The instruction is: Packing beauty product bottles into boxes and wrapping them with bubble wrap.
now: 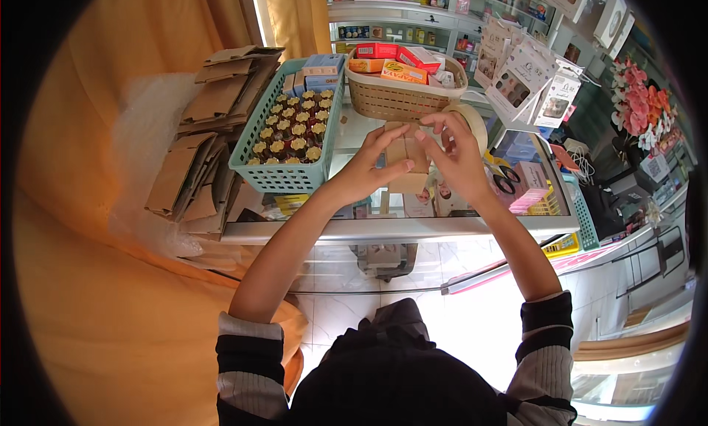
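A small brown cardboard box (pixel 408 181) stands over the glass counter in front of me, its closed flaps and centre seam facing up. My left hand (pixel 376 159) grips it from the left, thumb across the near side and fingers at the far edge. At the box's upper right is my right hand (pixel 458 152), thumb tip at the top edge and fingers spread and curled above. Whether that thumb presses on the box is hard to tell. Just behind the right hand stands a wide roll of tape (pixel 474 128), partly hidden by it.
Left of my hands, a teal basket (pixel 287 177) holds several gold-capped bottles and blue boxes. Folded cardboard (pixel 185 169) is stacked beside it. Behind stands a beige basket (pixel 387 101) of soap boxes. Black-handled scissors (pixel 506 180) and a display stand of packets (pixel 522 86) are at right.
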The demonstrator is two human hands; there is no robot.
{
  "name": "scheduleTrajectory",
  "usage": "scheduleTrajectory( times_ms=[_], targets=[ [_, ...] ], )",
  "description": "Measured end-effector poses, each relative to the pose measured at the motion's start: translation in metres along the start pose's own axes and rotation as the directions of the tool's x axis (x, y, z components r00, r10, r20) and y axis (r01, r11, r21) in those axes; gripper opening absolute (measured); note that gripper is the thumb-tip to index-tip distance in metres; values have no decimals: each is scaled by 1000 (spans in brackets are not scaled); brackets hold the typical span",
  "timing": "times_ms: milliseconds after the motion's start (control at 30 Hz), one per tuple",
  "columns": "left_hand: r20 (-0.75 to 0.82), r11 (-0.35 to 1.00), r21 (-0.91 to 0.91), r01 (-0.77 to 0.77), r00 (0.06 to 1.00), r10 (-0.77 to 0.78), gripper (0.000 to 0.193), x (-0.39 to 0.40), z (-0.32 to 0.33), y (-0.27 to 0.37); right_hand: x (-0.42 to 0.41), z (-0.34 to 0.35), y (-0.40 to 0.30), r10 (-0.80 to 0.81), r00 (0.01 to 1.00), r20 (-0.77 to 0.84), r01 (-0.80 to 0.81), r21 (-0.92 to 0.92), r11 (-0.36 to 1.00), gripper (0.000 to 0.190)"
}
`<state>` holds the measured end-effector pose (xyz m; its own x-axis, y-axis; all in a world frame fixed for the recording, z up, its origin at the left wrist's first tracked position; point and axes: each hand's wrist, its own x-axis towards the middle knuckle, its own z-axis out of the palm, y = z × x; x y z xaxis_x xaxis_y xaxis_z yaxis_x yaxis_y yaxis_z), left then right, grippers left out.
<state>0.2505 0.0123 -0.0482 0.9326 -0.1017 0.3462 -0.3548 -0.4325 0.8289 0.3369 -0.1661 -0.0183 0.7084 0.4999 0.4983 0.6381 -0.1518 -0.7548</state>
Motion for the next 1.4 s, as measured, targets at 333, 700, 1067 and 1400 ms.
scheduleTrajectory(
  times_ms=[333,700,1067,1400],
  targets=[
    [-20,993,1,-121,992,121,68,2,1,-14,-22,2,-3,-293,905,309,394,-347,851,52],
    [-11,999,12,-36,999,36,68,0,1,-3,-37,-12,-10,-313,878,362,465,-490,737,62],
    [-2,1000,14,-27,1000,27,63,0,2,-2,-30,-6,-7,-287,920,267,371,-359,857,67],
    [-5,998,4,-58,998,58,66,1,0,-7,-30,6,-8,-326,900,291,427,-431,795,75]
  ],
)
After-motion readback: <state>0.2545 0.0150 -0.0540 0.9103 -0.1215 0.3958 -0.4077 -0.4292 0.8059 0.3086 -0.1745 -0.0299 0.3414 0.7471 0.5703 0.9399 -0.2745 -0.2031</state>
